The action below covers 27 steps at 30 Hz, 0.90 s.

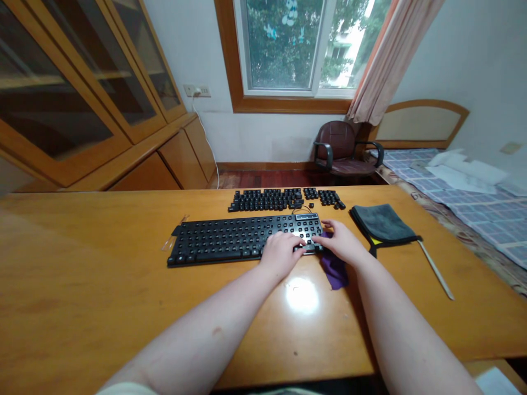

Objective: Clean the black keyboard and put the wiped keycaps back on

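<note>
A black keyboard (222,237) lies on the desk, bare of most keycaps; its front row still carries several. My left hand (282,251) rests over its right part, thumb and forefinger closed about a dark keycap (297,248) at the front edge. At the keyboard's right end is my right hand (340,241), its thumb on the number-pad area and its fingers spread apart towards the back corner. A purple cloth (335,271) lies partly beneath that hand. Behind the keyboard, loose black keycaps (263,200) stand in grouped rows, with a single keycap (311,205) apart from them.
To the right lie a folded grey cloth (385,222) and a thin white stick (437,271). A clear wire-like piece (168,243) sits by the keyboard's left end. Beyond the wooden desk (82,274) are a chair (340,148), a bed and a glass-fronted cabinet.
</note>
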Available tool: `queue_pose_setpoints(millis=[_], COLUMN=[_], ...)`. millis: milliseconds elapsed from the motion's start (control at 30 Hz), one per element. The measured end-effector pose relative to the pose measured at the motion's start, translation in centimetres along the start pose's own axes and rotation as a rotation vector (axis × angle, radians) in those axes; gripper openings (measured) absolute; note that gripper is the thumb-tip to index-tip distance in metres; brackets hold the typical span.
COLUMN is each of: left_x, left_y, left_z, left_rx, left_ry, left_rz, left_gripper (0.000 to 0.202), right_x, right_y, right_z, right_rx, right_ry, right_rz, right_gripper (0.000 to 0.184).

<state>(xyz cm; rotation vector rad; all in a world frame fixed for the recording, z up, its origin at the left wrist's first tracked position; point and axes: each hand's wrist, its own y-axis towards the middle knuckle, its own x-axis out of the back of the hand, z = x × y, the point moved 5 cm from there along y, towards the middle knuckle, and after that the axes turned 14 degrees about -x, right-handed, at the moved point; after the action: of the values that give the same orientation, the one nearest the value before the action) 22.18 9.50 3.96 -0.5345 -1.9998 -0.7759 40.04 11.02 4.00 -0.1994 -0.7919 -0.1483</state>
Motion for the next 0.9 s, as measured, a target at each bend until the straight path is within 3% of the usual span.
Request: queue_pose_setpoints(millis=[133,433,900], left_x=[-0.1,-0.2,0.0], left_y=[0.1,0.1,0.0], left_z=[0.1,0.2,-0.1], left_rx=[0.004,0.024,-0.001], left_ry=[0.007,-0.014,0.049], left_rz=[-0.007,0.003,-0.003], left_gripper=[0.017,0.017,0.016], right_x=[-1.1,-1.6,-1.4], right_y=[-0.1,0.0,0.3], right_z=[0.1,-0.2,-0.3], right_rx=[-0.001,-0.036,-0.003], right_ry=[0.039,0.07,0.058], right_rz=[0.184,0.188,0.136], right_gripper=[0.057,0.065,0.054])
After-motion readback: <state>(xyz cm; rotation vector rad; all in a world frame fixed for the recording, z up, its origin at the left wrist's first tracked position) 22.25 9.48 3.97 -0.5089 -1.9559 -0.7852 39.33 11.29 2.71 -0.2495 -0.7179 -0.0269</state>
